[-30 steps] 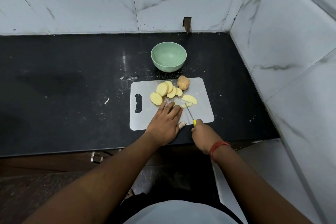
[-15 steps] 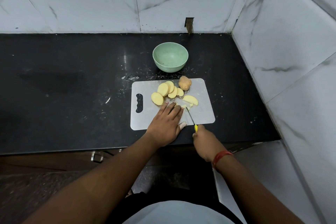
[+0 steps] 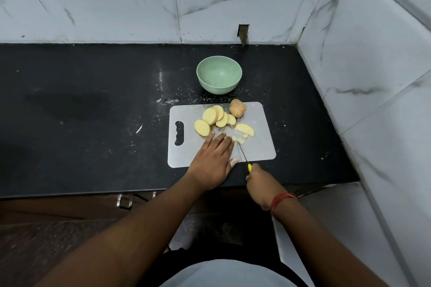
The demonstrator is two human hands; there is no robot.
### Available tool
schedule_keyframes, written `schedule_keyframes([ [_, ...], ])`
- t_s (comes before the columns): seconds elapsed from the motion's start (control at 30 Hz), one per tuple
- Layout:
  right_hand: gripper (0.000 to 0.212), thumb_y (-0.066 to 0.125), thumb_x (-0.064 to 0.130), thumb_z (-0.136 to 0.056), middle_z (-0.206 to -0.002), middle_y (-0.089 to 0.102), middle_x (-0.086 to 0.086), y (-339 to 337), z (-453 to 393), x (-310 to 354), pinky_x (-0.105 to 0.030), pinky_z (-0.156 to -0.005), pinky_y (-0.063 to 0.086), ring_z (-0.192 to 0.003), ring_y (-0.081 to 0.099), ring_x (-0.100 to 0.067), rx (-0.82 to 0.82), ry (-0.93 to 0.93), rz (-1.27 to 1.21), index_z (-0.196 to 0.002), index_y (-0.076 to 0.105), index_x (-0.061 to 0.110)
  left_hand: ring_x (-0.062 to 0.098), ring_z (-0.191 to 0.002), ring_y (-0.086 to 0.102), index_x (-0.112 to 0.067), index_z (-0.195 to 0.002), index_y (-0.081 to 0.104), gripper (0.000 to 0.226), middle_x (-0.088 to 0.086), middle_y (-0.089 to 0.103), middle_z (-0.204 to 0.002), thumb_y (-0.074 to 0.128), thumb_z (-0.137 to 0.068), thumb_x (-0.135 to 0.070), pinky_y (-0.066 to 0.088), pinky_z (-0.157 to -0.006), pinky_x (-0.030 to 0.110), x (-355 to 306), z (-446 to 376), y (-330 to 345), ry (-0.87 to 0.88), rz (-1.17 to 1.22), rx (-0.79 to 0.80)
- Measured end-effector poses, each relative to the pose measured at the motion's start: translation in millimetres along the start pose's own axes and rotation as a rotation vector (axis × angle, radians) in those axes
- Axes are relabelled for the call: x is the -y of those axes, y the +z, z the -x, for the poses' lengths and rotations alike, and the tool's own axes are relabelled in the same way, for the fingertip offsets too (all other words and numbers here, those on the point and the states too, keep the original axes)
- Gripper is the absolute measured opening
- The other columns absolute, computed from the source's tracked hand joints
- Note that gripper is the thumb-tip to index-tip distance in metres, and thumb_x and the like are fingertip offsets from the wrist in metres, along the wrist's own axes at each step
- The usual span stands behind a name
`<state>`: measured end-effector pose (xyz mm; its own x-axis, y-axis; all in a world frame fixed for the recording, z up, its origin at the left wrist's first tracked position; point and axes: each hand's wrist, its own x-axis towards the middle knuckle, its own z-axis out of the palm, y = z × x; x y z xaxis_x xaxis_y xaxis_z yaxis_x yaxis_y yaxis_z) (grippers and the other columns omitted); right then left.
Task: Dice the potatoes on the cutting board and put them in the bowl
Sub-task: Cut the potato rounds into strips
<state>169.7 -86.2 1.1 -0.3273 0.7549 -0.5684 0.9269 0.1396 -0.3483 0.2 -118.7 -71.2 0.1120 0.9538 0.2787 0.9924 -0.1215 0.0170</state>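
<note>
A white cutting board (image 3: 261, 147) lies on the black counter. On it are several round potato slices (image 3: 211, 119), an unpeeled potato end (image 3: 237, 107), a half-moon slice (image 3: 244, 128) and a few small cut bits (image 3: 240, 140). My left hand (image 3: 213, 158) lies flat on the board, its straight fingers pressing down a piece that is mostly hidden under them. In my right hand (image 3: 258, 179) I grip a yellow-handled knife (image 3: 243, 155) whose blade tip is at the cut bits beside my left fingertips. The green bowl (image 3: 219, 75) behind the board holds nothing.
Marble-tiled walls close the counter at the back and on the right. A long stretch of black counter (image 3: 81, 112) runs to the left of the board. The counter's front edge is just under my wrists, with a metal drawer handle (image 3: 123, 201) below it.
The knife and my right hand have drawn back toward me along the board. My left hand has stayed pressed on the piece.
</note>
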Motion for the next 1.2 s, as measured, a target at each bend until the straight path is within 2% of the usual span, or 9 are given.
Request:
schedule_keyframes([
  [0.07, 0.008, 0.039, 0.017, -0.102, -0.080, 0.051, -0.005, -1.1, 5.0, -2.0, -0.030, -0.063, 0.035, -0.070, 0.051, -0.019, -0.018, -0.013, -0.021, -0.097, 0.039, 0.011, 0.032, -0.142, 0.040, -0.005, -0.144, 0.054, 0.060, 0.012, 0.055, -0.145, 0.033, -0.106, -0.046, 0.025, -0.122, 0.052, -0.5, 1.1, -1.0, -0.009, -0.001, -0.005],
  [0.27, 0.007, 0.038, 0.017, -0.101, -0.082, 0.051, -0.003, -7.4, 6.1, 6.5, -0.027, -0.050, 0.031, -0.067, 0.051, -0.014, -0.059, -0.078, -0.040, -0.101, 0.040, 0.011, 0.033, -0.144, 0.037, -0.003, -0.145, 0.052, 0.061, 0.013, 0.053, -0.146, 0.031, -0.107, -0.047, 0.023, -0.123, 0.051, -0.6, 6.1, -2.0, -0.031, -0.006, -0.005],
  [0.5, 0.003, 0.039, 0.014, -0.099, -0.078, 0.045, 0.000, -7.8, 0.0, 15.7, -0.032, -0.058, 0.035, -0.068, 0.048, -0.014, -0.015, -0.053, -0.004, -0.100, 0.039, 0.011, 0.033, -0.141, 0.041, -0.003, -0.142, 0.056, 0.060, 0.011, 0.055, -0.143, 0.032, -0.106, -0.045, 0.024, -0.123, 0.051, 0.6, 4.9, -2.0, -0.038, 0.018, 0.013],
  [0.67, 0.006, 0.038, 0.012, -0.098, -0.085, 0.049, -0.004, -11.9, -5.0, 20.3, -0.029, -0.053, 0.032, -0.070, 0.048, -0.014, 0.017, -0.032, -0.007, -0.103, 0.040, 0.010, 0.033, -0.140, 0.040, -0.004, -0.141, 0.056, 0.057, 0.010, 0.055, -0.142, 0.037, -0.106, -0.045, 0.024, -0.123, 0.050, 0.8, 3.5, -2.4, -0.037, 0.020, 0.023],
  [0.83, 0.005, 0.039, 0.015, -0.099, -0.094, 0.055, -0.011, -3.4, 1.3, 7.0, -0.032, -0.067, 0.038, -0.078, 0.053, -0.021, 0.032, -0.019, -0.004, -0.102, 0.039, 0.011, 0.033, -0.140, 0.040, -0.005, -0.141, 0.055, 0.057, 0.011, 0.054, -0.142, 0.035, -0.106, -0.046, 0.023, -0.123, 0.049, 0.4, 2.9, -3.1, -0.035, -0.012, 0.035],
  [0.93, 0.012, 0.039, 0.022, -0.101, -0.087, 0.054, -0.007, -3.8, 8.5, -3.2, -0.030, -0.059, 0.036, -0.069, 0.051, -0.016, 0.044, -0.021, -0.060, -0.101, 0.043, 0.011, 0.033, -0.141, 0.040, -0.004, -0.140, 0.057, 0.058, 0.012, 0.055, -0.141, 0.035, -0.106, -0.046, 0.024, -0.123, 0.049, -0.8, 3.5, -3.4, -0.031, -0.028, 0.038],
  [1.0, 0.014, 0.039, 0.024, -0.101, -0.082, 0.052, -0.006, -9.5, 12.3, -6.7, -0.029, -0.053, 0.033, -0.066, 0.050, -0.015, 0.023, -0.024, -0.147, -0.101, 0.044, 0.010, 0.034, -0.141, 0.040, -0.003, -0.139, 0.056, 0.059, 0.014, 0.054, -0.142, 0.035, -0.107, -0.047, 0.024, -0.123, 0.049, -0.9, 3.9, -4.0, -0.027, -0.041, 0.033],
  [1.07, 0.016, 0.039, 0.025, -0.102, -0.082, 0.053, -0.007, -16.4, 13.4, -8.8, -0.030, -0.053, 0.033, -0.066, 0.050, -0.016, -0.036, -0.036, -0.206, -0.101, 0.044, 0.010, 0.035, -0.142, 0.039, -0.001, -0.140, 0.055, 0.059, 0.017, 0.052, -0.144, 0.036, -0.107, -0.046, 0.024, -0.123, 0.049, -1.5, 2.1, -6.3, -0.012, -0.040, 0.020],
  [1.2, 0.016, 0.041, 0.026, -0.101, -0.078, 0.052, -0.008, -26.6, 9.7, -12.0, -0.032, -0.056, 0.034, -0.065, 0.048, -0.019, -0.134, -0.051, -0.289, -0.094, 0.043, 0.011, 0.035, -0.144, 0.037, -0.001, -0.143, 0.052, 0.059, 0.018, 0.049, -0.148, 0.035, -0.107, -0.045, 0.022, -0.124, 0.050, -7.4, -8.5, -8.5, 0.135, -0.031, 0.024],
])
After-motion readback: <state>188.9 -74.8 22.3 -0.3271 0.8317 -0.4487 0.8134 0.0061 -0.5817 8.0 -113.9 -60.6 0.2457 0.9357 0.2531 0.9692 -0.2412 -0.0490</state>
